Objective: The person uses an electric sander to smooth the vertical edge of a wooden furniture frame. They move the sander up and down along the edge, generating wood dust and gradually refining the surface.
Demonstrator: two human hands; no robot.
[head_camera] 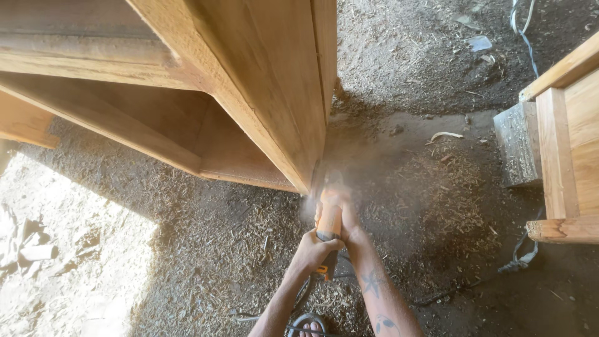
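Both my hands grip an orange power sander (329, 219) held low near the ground. My left hand (314, 249) wraps the rear of its handle. My right hand (347, 219) holds the body further forward. The tool's head presses against the bottom corner edge of a large wooden cabinet (262, 100), and a cloud of fine dust (374, 168) blows off to the right. The tool's working face is hidden by dust and blur. The cabinet has open shelves (156, 131) on its left side.
The ground is dirt covered with wood shavings (449, 200). Another wooden frame (564, 143) stands at the right beside a grey block (516, 150). Cables (518, 256) trail across the floor. Sunlight falls on the floor at the left (68, 249). My sandalled foot (307, 324) shows at the bottom.
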